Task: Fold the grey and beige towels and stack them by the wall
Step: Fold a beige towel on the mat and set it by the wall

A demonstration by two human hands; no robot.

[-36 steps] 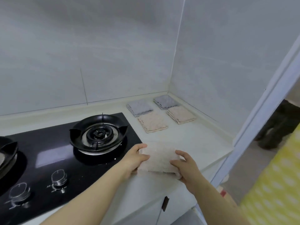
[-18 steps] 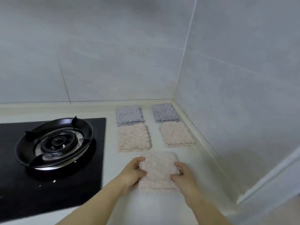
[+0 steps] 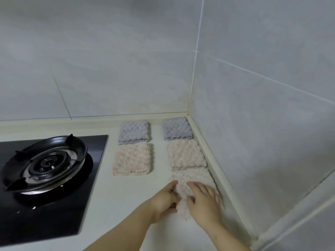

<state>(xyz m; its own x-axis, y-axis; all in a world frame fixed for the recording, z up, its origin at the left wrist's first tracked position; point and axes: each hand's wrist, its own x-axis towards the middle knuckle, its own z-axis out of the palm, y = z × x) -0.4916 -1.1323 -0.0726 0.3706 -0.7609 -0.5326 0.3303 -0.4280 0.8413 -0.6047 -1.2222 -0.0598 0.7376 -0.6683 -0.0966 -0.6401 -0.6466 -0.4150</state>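
Beige towel (image 3: 194, 177): we are holding it on the surface (image 3: 129, 196) by the wall (image 3: 253, 142), six o'clock from a folded pile (image 3: 185, 153).
Left hand (image 3: 163, 201): pinching its nine o'clock edge.
Right hand (image 3: 204, 199): pressing flat.

Free counter (image 3: 108, 192) between hob (image 3: 94, 147) and towels (image 3: 132, 159)

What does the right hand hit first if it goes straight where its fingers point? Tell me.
The right hand lies flat on the near beige towel, pointing away and slightly left. Straight on, it would likely meet the folded beige towel just beyond.
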